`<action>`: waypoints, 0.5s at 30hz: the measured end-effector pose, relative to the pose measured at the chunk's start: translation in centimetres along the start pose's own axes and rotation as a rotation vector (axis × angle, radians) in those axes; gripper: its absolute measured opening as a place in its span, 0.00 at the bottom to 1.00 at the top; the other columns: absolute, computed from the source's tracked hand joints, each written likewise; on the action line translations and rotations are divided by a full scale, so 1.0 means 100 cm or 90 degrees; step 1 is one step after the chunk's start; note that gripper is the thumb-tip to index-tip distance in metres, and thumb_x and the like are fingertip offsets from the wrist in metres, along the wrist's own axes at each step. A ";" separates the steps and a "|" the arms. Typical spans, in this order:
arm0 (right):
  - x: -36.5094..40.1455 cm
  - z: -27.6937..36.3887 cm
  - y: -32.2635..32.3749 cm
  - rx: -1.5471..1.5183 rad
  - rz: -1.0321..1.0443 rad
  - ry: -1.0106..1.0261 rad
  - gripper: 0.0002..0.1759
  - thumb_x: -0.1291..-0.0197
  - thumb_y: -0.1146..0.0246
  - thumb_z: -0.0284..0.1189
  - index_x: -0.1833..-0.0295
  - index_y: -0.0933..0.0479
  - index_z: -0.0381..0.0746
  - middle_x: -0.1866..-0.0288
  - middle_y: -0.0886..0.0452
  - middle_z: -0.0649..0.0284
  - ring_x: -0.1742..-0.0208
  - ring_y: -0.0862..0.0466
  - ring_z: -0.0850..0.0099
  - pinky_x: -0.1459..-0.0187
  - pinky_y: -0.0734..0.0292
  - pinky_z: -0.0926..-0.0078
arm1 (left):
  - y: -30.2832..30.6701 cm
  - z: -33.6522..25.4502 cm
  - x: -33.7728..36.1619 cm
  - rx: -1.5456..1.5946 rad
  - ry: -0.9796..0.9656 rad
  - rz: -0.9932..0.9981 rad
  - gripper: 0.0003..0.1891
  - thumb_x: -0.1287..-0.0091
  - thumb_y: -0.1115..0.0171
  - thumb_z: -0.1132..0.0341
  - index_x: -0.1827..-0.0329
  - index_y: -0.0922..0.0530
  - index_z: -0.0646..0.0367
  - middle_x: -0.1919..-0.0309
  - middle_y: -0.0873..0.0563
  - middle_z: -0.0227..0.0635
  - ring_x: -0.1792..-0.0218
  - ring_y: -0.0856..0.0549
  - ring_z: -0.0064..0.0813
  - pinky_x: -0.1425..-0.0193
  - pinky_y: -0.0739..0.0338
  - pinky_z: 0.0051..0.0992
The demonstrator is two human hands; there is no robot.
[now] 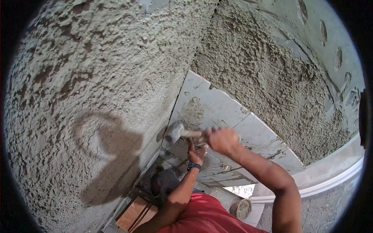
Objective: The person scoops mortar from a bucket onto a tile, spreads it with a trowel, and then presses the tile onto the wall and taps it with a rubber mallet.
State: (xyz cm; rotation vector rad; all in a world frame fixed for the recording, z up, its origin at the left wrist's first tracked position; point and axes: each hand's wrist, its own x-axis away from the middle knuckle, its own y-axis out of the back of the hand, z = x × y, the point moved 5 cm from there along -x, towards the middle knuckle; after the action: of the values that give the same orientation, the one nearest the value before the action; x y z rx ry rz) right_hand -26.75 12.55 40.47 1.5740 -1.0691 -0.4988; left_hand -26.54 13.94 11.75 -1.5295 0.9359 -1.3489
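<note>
My right hand (pixel 223 140) is closed around the wooden handle of a mallet (pixel 190 133). The mallet's pale grey head, blurred by motion, is near the left edge of the tiled wall, by the corner. Just below the handle, my left hand (pixel 197 154) is held up against the tiles, its thumb stretched out; the handle and right hand partly hide its other fingers. A dark watch is on that wrist. Large light grey wall tiles (pixel 217 103) carry smears of mortar, with a thicker patch above the mallet.
Rough mortar covers the left wall (pixel 77 77) and the wall above the tiles (pixel 264 73). A round bucket (pixel 241 209) stands at lower right, beside a pale ledge. Orange-brown tiles (pixel 134 213) lie at lower left. My shadow falls on the left wall.
</note>
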 end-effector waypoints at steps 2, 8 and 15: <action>0.012 0.016 0.007 0.010 -0.035 0.081 0.15 0.33 0.47 0.39 0.50 0.27 0.40 0.64 0.15 0.53 0.69 0.13 0.54 0.70 0.18 0.54 | 0.008 -0.016 -0.015 -0.573 -0.173 0.036 0.40 0.34 0.35 0.55 0.22 0.43 0.58 0.40 0.21 0.46 0.44 0.19 0.43 0.41 0.23 0.40; 0.011 -0.007 0.011 -0.029 -0.034 0.001 0.19 0.34 0.46 0.45 0.52 0.28 0.40 0.61 0.16 0.53 0.66 0.13 0.52 0.68 0.19 0.53 | 0.018 0.011 -0.013 0.047 0.045 0.034 0.30 0.26 0.45 0.52 0.23 0.40 0.48 0.44 0.20 0.42 0.47 0.17 0.45 0.49 0.17 0.43; 0.022 -0.026 0.015 -0.035 -0.037 -0.051 0.17 0.33 0.46 0.44 0.52 0.28 0.41 0.58 0.16 0.54 0.67 0.13 0.52 0.70 0.19 0.52 | -0.013 -0.007 0.011 -0.166 0.011 0.028 0.27 0.24 0.49 0.50 0.25 0.37 0.48 0.43 0.21 0.39 0.46 0.19 0.44 0.43 0.22 0.48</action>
State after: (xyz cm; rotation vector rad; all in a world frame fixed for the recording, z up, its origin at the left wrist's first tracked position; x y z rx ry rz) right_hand -24.18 12.18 43.15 1.5508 -1.0630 -0.6305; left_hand -27.13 13.24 13.39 -1.6827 1.1862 -1.2477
